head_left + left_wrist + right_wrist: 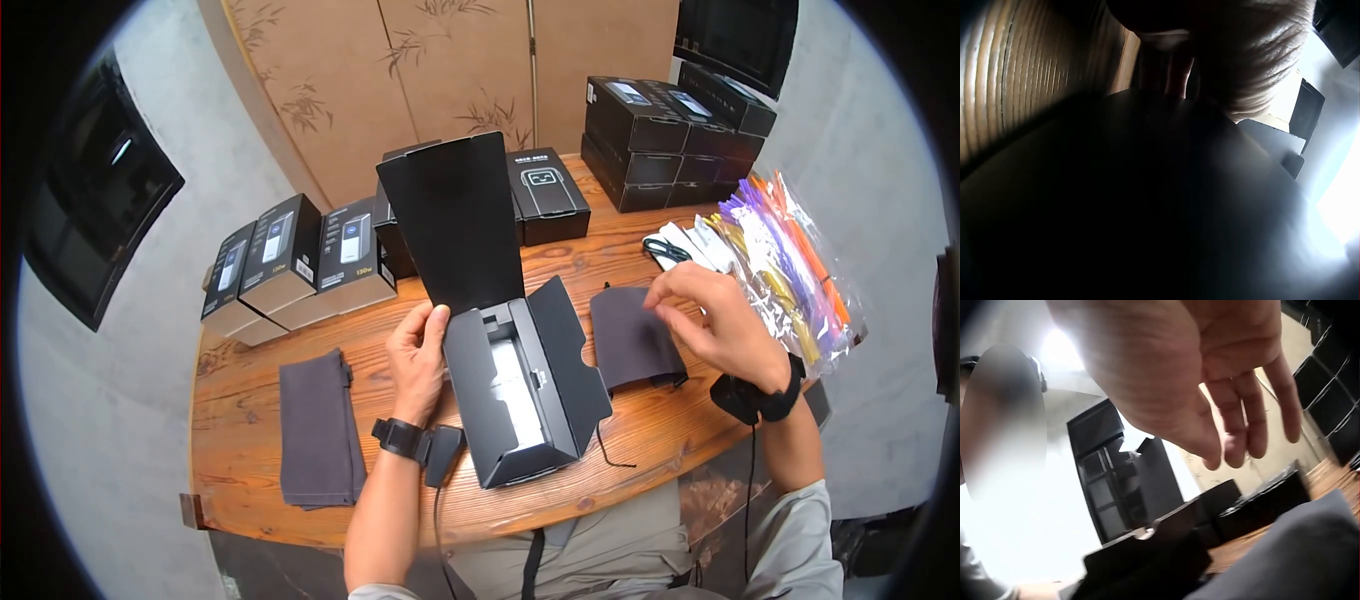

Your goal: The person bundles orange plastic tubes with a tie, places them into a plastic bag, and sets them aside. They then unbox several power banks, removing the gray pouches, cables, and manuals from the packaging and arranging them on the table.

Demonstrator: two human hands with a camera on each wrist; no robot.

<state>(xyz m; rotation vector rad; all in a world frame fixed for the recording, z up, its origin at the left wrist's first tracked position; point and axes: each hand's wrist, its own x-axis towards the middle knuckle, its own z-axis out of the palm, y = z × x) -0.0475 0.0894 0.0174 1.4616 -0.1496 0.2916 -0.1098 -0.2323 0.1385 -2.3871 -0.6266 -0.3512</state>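
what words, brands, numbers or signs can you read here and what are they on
"150w": small gold print on the middle black-topped box at left
"150w": same print on the black-topped box to its right
Too small to read: lettering on the black box with a line-drawn face and the stacked black boxes
No brand is legible

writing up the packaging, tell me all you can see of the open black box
The open box is matte black and looks like card. Its long lid stands up at the far end; a notched flap spreads out on the right. Inside are a black insert and something whitish, too glared to identify. It sits slightly askew near the table's front edge, the left hand gripping its far left corner.
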